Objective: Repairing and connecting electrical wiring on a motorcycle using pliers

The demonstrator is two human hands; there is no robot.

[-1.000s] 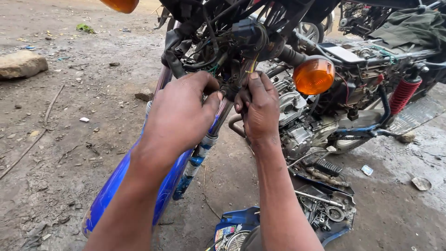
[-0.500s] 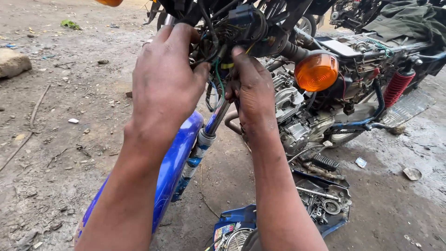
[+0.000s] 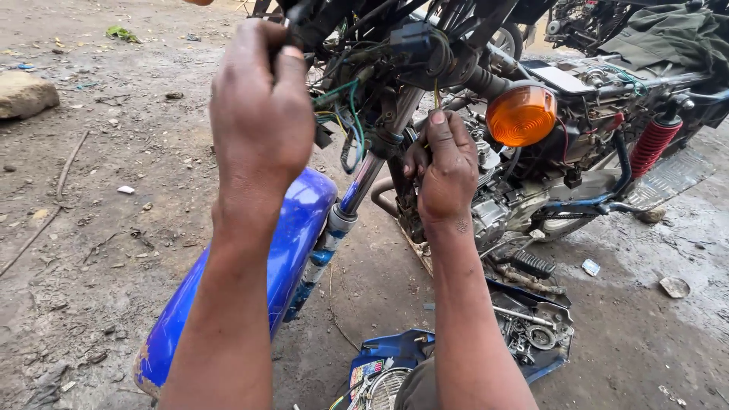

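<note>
Grips a thick black cable point(image 3: 295, 21) up high with the left hand point(image 3: 262, 114), fingers point(image 3: 292, 64) curled shut in a tight fist round it, most likely to pull it out of the way and keep the mess behind it open to see. Pinches a thin yellow wire point(image 3: 437, 93) with the right hand point(image 3: 448, 171), thumb and fingers closed on it just under the black steering head, thumb pointing up, likely to hold that one wire apart from the others. Reaches in from the front of a stripped motorbike, with both arms stretched out over the shiny blue front mudguard point(image 3: 296, 228). Shows the loose tangle of green, yellow and black wires point(image 3: 345, 114) hanging between the two hands, right beside the silver fork tube point(image 3: 364, 178); looks knotted and bare, with no cover over it, and some ends dangle free. Sits just left of the round orange turn light point(image 3: 522, 115), which pokes out on a black stalk near the right hand. Leaves the grey engine point(image 3: 493, 212) open behind the right wrist and a red spring point(image 3: 653, 144) farther back. Keeps a blue plastic cover point(image 3: 395, 353) and small metal parts down on the brown dirt ground point(image 3: 91, 228), near the arms. Rests a pale stone point(image 3: 26, 95) well apart, far off to the left.
</note>
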